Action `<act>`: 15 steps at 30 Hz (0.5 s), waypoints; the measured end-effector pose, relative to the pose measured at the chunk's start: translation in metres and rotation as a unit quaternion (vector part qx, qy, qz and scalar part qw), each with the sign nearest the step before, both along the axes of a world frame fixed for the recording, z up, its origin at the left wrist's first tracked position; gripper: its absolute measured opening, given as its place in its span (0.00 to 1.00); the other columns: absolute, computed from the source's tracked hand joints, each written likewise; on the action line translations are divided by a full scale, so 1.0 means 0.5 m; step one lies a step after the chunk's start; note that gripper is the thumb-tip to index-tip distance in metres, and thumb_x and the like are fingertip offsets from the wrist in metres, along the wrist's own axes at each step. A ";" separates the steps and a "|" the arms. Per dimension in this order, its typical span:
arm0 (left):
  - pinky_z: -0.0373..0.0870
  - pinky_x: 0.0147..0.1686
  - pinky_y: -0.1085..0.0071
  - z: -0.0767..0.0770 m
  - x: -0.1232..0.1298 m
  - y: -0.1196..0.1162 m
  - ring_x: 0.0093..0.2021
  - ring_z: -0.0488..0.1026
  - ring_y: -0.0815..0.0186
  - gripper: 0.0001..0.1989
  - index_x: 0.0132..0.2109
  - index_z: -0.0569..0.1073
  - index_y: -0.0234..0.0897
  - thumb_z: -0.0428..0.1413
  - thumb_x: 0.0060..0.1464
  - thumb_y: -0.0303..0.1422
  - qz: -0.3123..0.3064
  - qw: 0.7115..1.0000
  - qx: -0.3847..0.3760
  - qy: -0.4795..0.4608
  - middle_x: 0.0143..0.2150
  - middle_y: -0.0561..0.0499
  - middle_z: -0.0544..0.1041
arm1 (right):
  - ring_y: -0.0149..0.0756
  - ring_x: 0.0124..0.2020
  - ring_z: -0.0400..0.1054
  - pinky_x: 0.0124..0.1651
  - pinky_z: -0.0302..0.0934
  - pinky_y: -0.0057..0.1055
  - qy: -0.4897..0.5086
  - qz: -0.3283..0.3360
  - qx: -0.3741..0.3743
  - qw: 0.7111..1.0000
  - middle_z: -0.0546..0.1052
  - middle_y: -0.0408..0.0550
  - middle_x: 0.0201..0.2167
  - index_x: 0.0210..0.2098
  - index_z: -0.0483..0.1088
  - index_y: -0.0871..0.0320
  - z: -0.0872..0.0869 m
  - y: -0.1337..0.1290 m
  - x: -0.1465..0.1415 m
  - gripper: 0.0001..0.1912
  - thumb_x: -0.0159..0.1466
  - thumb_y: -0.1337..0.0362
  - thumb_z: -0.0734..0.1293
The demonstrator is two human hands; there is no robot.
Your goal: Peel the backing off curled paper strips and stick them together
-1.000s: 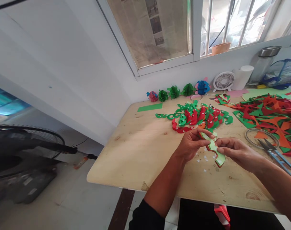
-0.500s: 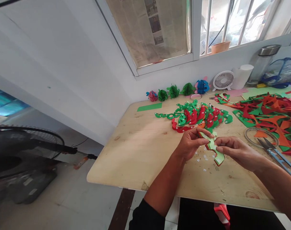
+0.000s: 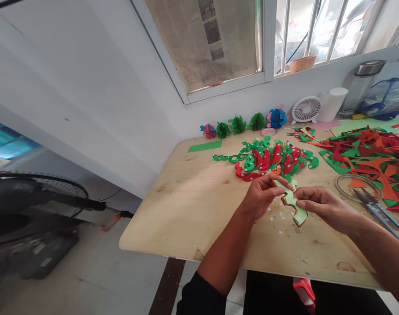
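Between both hands, above the front part of the wooden table [image 3: 186, 210], is a wavy paper cutout [image 3: 300, 215], light green on top with red and darker layers along its edge. My left hand [image 3: 261, 194] pinches its upper end between thumb and fingers. The thumb and forefinger of my right hand [image 3: 324, 205] close on its right edge, near the middle. Small white squares [image 3: 280, 214] lie scattered on the wood below the cutout. Just beyond my hands sits a pile of red and green paper cutouts [image 3: 268, 157], many bearing white squares.
Scissors [image 3: 379, 214] and a metal ring [image 3: 340, 189] lie right of my right hand, beside a heap of paper scraps [image 3: 379, 162]. Along the wall stand folded paper figures [image 3: 238, 125], a small white fan [image 3: 306, 110] and a glass bottle [image 3: 358, 89]. A green strip [image 3: 205, 146] lies at back left.
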State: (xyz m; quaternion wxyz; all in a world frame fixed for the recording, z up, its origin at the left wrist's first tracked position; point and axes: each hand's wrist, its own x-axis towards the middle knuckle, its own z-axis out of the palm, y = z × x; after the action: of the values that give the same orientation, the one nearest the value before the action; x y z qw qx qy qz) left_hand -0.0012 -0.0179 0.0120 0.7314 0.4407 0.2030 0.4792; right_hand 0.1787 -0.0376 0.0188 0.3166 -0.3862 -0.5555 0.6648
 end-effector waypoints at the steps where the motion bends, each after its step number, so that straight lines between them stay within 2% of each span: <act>1: 0.66 0.35 0.70 0.000 0.000 0.000 0.34 0.72 0.66 0.10 0.34 0.75 0.35 0.63 0.42 0.32 0.000 1.000 -0.003 0.005 0.32 0.48 0.77 | 0.31 0.25 0.63 0.29 0.64 0.30 -0.004 -0.001 0.004 1.000 0.70 0.44 0.23 0.29 0.74 0.59 0.001 0.000 0.000 0.14 0.54 0.54 0.70; 6: 0.67 0.36 0.69 -0.002 -0.002 0.001 0.36 0.73 0.64 0.11 0.34 0.75 0.35 0.63 0.41 0.33 0.005 1.000 -0.020 0.017 0.34 0.47 0.77 | 0.32 0.26 0.63 0.30 0.64 0.30 -0.016 0.004 0.012 1.000 0.70 0.44 0.23 0.29 0.73 0.59 0.006 -0.001 -0.001 0.15 0.54 0.52 0.70; 15: 0.67 0.37 0.70 -0.007 -0.003 0.002 0.34 0.72 0.67 0.10 0.34 0.76 0.35 0.63 0.40 0.31 0.009 1.000 -0.024 0.012 0.36 0.48 0.76 | 0.31 0.26 0.64 0.30 0.63 0.29 -0.001 0.006 0.019 1.000 0.71 0.43 0.24 0.30 0.74 0.58 0.003 -0.002 0.001 0.12 0.55 0.54 0.69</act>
State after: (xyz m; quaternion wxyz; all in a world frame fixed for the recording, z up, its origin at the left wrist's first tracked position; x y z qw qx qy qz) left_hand -0.0028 -0.0167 0.0087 0.7347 0.4270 0.2269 0.4759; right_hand 0.1793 -0.0385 0.0202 0.3193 -0.3772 -0.5703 0.6562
